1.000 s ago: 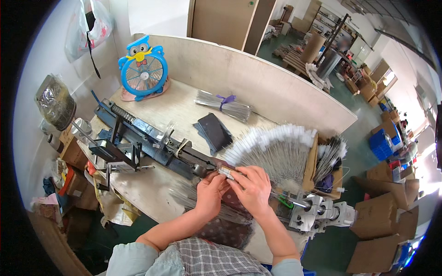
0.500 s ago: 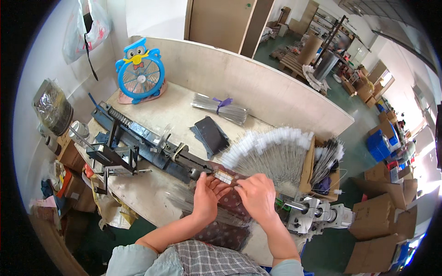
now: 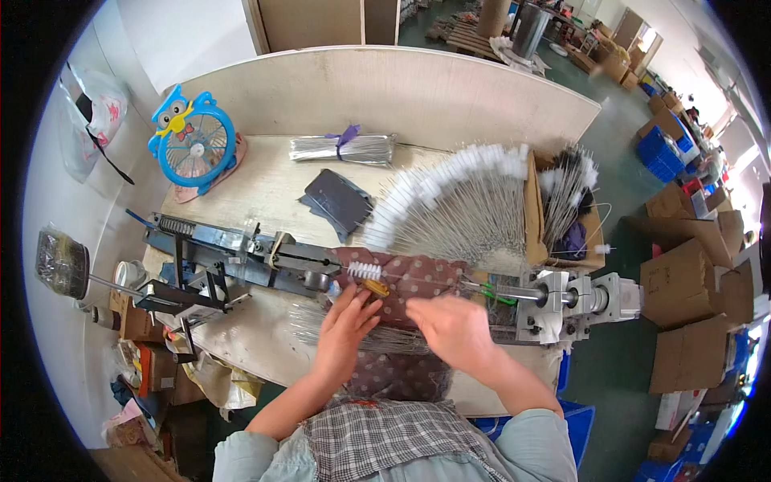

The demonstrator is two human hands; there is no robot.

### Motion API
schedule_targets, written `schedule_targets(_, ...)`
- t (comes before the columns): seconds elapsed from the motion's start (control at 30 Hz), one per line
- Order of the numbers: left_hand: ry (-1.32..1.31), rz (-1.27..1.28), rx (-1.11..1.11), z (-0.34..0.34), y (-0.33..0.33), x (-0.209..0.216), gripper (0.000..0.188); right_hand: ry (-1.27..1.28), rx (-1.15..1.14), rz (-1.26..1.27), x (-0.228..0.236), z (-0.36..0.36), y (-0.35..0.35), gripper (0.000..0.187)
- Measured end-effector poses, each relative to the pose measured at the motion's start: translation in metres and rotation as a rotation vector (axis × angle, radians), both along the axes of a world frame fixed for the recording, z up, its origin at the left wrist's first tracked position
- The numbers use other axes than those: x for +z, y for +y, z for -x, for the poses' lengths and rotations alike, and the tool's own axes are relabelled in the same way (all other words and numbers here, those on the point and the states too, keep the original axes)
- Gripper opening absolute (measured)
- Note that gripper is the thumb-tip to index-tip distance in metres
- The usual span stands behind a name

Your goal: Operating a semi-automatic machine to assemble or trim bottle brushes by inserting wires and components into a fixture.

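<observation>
A white-bristled twisted-wire brush (image 3: 365, 271) lies in line with the bench machine (image 3: 309, 259). Its thin wire stem runs right toward the spindle (image 3: 520, 293). My left hand (image 3: 344, 333) is just below the bristles, palm down, with its fingers spread. A small yellow-brown piece (image 3: 375, 287) is by its fingertips; whether they touch it is unclear. My right hand (image 3: 456, 331) is below the wire stem, bent and blurred by motion, so its grip cannot be made out. Beneath the brush is a brown dotted cloth (image 3: 409, 277).
Many finished-looking white brushes (image 3: 450, 189) fan out behind, beside a carton (image 3: 534, 217) holding more. Bundled wires (image 3: 345, 149), dark pads (image 3: 336, 201) and a blue fan (image 3: 195, 149) stand farther back. Loose wires (image 3: 393, 337) lie near me. Cardboard boxes (image 3: 683, 281) are at the right.
The view has turned and shifted. My right hand has drawn away from the brush, and my left fingers have spread. The white bristles, flat-looking before, now show as a spiral.
</observation>
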State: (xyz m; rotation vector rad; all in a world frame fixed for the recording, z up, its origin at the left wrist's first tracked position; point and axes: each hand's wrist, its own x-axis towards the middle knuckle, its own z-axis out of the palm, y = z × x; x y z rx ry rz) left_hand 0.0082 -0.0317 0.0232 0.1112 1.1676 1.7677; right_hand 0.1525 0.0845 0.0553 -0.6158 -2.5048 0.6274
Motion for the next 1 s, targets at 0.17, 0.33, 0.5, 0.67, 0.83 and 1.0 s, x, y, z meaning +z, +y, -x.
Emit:
schedule_targets(0.17,0.221,0.147,0.117,0.057,-0.064,-0.033,0.046,-0.491,-0.006,0.013,-0.071,-0.042,-0.008,0.008)
schedule_targets(0.33,-0.23,0.092,0.807,0.193,-0.215,-0.116,0.041,-0.409,-0.041,-0.014,-0.04,-0.047,-0.005,0.009)
schedule_targets(0.5,0.128,0.254,1.138,0.273,-0.293,-0.123,0.04,-0.43,-0.049,-0.027,-0.037,-0.045,-0.004,0.009)
schedule_targets(0.67,0.13,0.257,1.079,0.231,-0.253,-0.126,0.042,-0.379,-0.118,-0.04,-0.034,-0.048,-0.004,0.008)
schedule_targets(0.83,-0.181,0.033,0.716,0.137,-0.163,-0.117,0.031,-0.413,-0.123,0.004,-0.029,-0.056,0.001,0.008)
schedule_targets(1.0,-0.057,0.012,0.083,0.043,-0.041,-0.028,0.034,-0.391,-0.076,-0.036,-0.044,-0.064,0.003,0.021)
